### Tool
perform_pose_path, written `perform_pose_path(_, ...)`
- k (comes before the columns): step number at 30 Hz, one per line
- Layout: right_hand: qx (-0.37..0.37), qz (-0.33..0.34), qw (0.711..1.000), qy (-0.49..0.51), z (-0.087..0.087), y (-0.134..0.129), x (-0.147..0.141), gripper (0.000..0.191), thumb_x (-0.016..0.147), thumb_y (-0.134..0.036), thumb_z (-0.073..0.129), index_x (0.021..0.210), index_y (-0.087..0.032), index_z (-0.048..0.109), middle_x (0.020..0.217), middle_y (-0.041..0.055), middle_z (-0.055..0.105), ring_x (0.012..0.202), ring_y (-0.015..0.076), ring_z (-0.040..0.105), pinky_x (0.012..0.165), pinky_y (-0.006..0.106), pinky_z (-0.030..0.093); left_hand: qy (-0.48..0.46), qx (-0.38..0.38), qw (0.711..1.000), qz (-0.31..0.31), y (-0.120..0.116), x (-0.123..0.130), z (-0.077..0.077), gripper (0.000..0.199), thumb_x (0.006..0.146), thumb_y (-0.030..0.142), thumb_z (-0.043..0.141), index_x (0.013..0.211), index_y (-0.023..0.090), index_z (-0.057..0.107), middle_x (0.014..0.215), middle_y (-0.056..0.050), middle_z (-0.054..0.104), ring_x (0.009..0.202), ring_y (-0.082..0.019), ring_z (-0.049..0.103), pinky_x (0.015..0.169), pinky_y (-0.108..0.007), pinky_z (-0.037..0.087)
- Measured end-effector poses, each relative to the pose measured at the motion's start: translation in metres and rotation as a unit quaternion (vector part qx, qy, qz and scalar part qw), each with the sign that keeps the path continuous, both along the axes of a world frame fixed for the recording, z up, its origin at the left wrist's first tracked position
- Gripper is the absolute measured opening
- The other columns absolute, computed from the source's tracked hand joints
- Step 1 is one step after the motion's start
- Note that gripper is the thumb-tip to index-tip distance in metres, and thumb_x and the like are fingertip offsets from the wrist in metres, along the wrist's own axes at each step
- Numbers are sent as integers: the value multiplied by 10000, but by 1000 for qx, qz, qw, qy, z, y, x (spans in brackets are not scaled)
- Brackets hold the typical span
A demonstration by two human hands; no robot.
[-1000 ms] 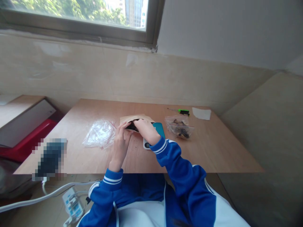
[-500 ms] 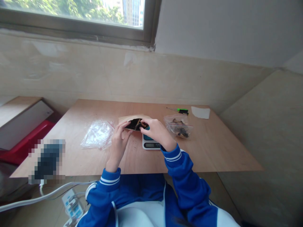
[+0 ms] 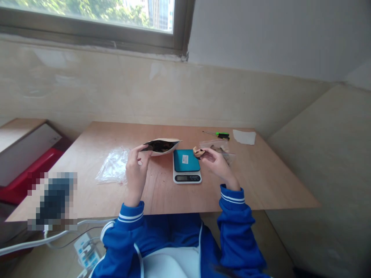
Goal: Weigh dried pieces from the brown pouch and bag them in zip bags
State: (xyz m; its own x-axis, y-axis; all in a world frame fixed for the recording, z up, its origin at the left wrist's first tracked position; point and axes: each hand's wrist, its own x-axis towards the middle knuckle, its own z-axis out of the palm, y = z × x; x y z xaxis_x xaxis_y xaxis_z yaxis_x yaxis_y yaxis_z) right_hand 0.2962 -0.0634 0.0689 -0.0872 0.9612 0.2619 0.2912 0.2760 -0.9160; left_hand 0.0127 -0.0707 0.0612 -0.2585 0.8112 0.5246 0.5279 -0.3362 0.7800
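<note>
My left hand (image 3: 136,164) grips the left edge of a brown paper pouch (image 3: 165,151), whose mouth gapes toward me. Dark dried pieces show inside it. Between the fingertips of my right hand (image 3: 216,162) is a tan and dark dried piece (image 3: 198,153), maybe dried mushroom or peel; its kind is not clear. That hand hovers just right of a small digital scale (image 3: 187,166) with a bare blue-green platform. Partly behind my right hand lie clear zip bags (image 3: 217,145) with similar dark pieces in them.
A stack of clear plastic bags (image 3: 113,168) lies left of my left hand. A green-and-black screwdriver (image 3: 222,135) and a white paper piece (image 3: 244,137) are at the back right. A blurred-out dark object (image 3: 55,200) sits at the table's left edge, near a white cable (image 3: 31,244).
My right hand has come out of the pouch and moved right, past the scale, with a dried piece in its fingers. The left hand and pouch have shifted slightly left, uncovering the scale.
</note>
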Motion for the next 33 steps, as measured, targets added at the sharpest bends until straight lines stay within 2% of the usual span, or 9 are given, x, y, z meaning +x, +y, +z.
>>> perform_pose_path(3,-5,-57,985,-161,-27,14,-5,249,825,-190,606,1058,-155,686,1062,101,755,978,221,719,887,359,565,-9,-2,1000,26,1,0,3,287,922,388,604,1152,220,641,1181,-69,679,1106,-217,626,779,-320,534)
perform_pose_path(5,-4,-73,971,-227,-43,26,-16,247,826,-152,604,1055,-142,695,1042,112,756,962,229,716,880,363,558,-13,-4,999,38,0,1,5,284,923,379,603,1155,219,641,1177,-65,682,1098,-212,629,771,-312,531)
perform_pose_path(9,13,-80,958,-274,-65,47,-34,269,864,-128,559,1092,-138,701,1089,142,738,1017,250,689,925,380,523,-15,-7,999,40,-3,1,6,277,927,375,596,1152,219,639,1166,-62,682,1093,-207,630,777,-309,534)
perform_pose_path(12,33,-70,949,-306,-73,55,-39,336,884,-128,537,1185,-143,684,1152,154,723,1072,270,664,971,405,493,-14,-5,999,36,-4,1,5,276,926,385,594,1144,222,641,1159,-61,680,1100,-209,627,786,-316,537)
perform_pose_path(19,71,-64,938,-332,-74,42,-31,406,875,-122,529,1255,-170,665,1201,114,717,1124,266,637,1056,426,439,-13,-7,1000,17,-2,3,0,274,917,387,610,1135,224,643,1162,-63,671,1112,-215,615,798,-328,538)
perform_pose_path(24,58,-97,936,-332,-86,28,-18,432,879,-151,496,1285,-146,641,1201,159,704,1146,298,637,1039,489,462,-6,-4,1000,9,-1,5,-2,270,922,390,604,1136,228,637,1163,-60,668,1105,-211,611,783,-321,536)
perform_pose_path(27,49,-101,938,-328,-88,23,-12,487,873,-172,509,1353,-126,582,1313,186,643,1263,308,580,1081,503,446,0,-4,1000,8,-2,7,-2,273,923,390,601,1139,228,636,1167,-59,666,1104,-208,610,779,-317,535)
perform_pose_path(30,67,-119,953,-271,-77,20,-9,544,915,-220,474,1453,-145,466,1465,166,528,1384,267,478,1150,475,393,6,-4,1000,4,-4,8,-2,275,923,387,599,1146,229,633,1179,-61,662,1084,-205,615,777,-318,535)
perform_pose_path(33,86,-127,973,-174,-52,16,-9,522,932,-226,445,1453,-186,455,1483,124,518,1394,229,469,1171,450,374,9,-6,1000,0,-6,8,-2,270,926,378,593,1151,232,630,1182,-65,659,1082,-207,614,773,-315,535)
